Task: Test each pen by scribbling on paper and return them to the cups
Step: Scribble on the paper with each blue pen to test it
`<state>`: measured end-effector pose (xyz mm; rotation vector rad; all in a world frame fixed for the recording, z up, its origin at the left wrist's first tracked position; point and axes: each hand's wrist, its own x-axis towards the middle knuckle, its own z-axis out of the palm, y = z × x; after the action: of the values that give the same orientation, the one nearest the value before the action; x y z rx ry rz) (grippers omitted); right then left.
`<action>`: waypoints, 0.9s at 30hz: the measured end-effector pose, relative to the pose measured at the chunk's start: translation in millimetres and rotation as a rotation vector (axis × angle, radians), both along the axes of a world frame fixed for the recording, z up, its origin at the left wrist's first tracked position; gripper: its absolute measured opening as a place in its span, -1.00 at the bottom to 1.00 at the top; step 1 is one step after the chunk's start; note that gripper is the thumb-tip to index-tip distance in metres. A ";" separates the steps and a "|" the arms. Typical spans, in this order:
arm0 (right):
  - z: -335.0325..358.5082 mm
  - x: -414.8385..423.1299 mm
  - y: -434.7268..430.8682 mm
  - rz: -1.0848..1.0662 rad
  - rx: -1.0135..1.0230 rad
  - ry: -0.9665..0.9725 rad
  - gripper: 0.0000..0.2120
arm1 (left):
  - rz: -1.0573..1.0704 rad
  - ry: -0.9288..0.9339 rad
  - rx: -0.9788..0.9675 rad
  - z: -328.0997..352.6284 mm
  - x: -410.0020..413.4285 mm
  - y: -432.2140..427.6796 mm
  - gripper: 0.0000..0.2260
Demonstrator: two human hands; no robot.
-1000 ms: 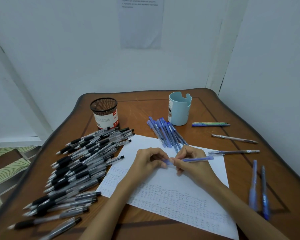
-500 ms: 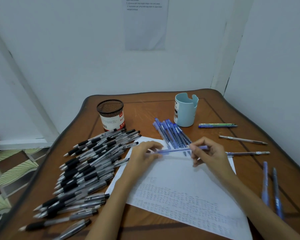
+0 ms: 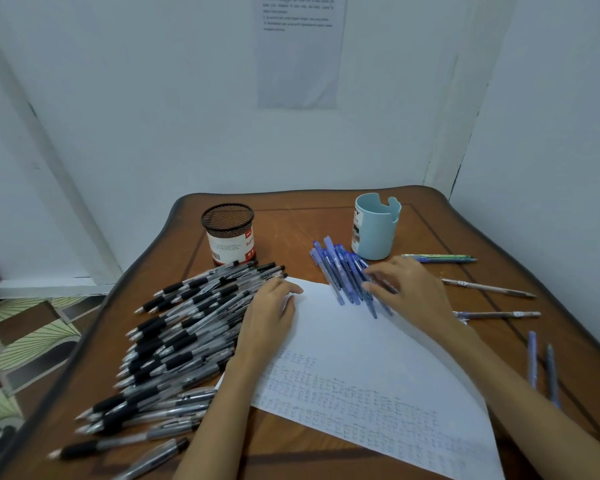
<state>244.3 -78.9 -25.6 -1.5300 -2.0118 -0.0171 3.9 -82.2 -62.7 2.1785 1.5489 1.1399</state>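
Note:
A white sheet of paper [image 3: 357, 341] with rows of scribbles lies on the wooden table [image 3: 305, 223]. My left hand [image 3: 269, 313] rests on the sheet's upper left corner with relaxed fingers, holding nothing. My right hand [image 3: 407, 287] lies with straight fingers on the right side of a bundle of blue pens [image 3: 338, 271] at the sheet's top edge. A big heap of black-grip pens [image 3: 177, 330] covers the table's left side. A black mesh cup [image 3: 227, 233] and a light blue cup [image 3: 376, 226] stand at the back; I see no pens in them.
Loose pens lie on the right of the table: a green and blue one [image 3: 437, 258], a grey one [image 3: 489, 289], another [image 3: 499, 315] and two blue ones [image 3: 541, 365] near the right edge. White walls close in behind and to the right. Patterned floor shows at left.
Both hands held one blue pen between them over the paper. That pen is no longer in my hands; my right hand has moved up onto the blue bundle, my left onto the paper.

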 end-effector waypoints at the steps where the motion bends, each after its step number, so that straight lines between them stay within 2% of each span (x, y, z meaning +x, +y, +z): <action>1: 5.1 9.8 -7.4 -0.024 0.006 0.019 -0.73 | -0.001 0.007 0.003 0.0 0.4 -0.2 -0.82; 4: 13.0 53.3 -23.4 -0.146 -0.149 -0.023 -0.81 | -0.003 0.022 0.014 0.3 0.7 -0.9 -0.82; 7: 15.4 91.9 -37.3 -0.232 -0.443 -0.143 -0.72 | -0.005 0.020 0.013 1.0 1.1 -0.5 -0.82; 9: 14.2 104.5 -43.5 -0.221 -0.537 -0.125 -0.69 | -0.011 0.019 0.015 0.1 1.1 0.1 -0.81; 10: 12.0 107.1 -45.2 -0.210 -0.522 -0.099 -0.74 | -0.015 0.019 0.017 -0.7 0.8 0.6 -0.81; 13: 3.1 101.7 -48.3 -0.219 -0.315 -0.035 -0.86 | -0.016 -0.005 0.024 -1.8 0.1 1.8 -0.81; 16: 4.4 72.6 -50.6 -0.120 -0.018 0.163 -0.85 | 0.001 -0.105 0.086 2.1 0.8 0.1 -0.80; 18: 6.6 46.2 -51.0 0.014 0.084 0.137 -0.81 | 0.031 -0.172 0.130 6.1 -0.1 -0.7 -0.78; 21: 1.9 9.2 -53.8 0.107 0.016 0.132 -0.79 | 0.074 -0.205 0.176 9.3 -3.7 -0.3 -0.78; 24: -1.8 -13.5 -59.3 0.004 -0.059 -0.027 -0.72 | 0.073 -0.189 0.186 8.7 -5.6 0.0 -0.79; 27: 7.0 -15.5 -56.7 -0.085 -0.377 -0.257 -0.58 | 0.060 -0.150 0.149 5.8 -6.0 1.2 -0.79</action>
<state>228.8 -135.6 -18.5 -1.9310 -2.2423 0.1469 -2.1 -80.9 -56.9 2.0937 1.5188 1.4448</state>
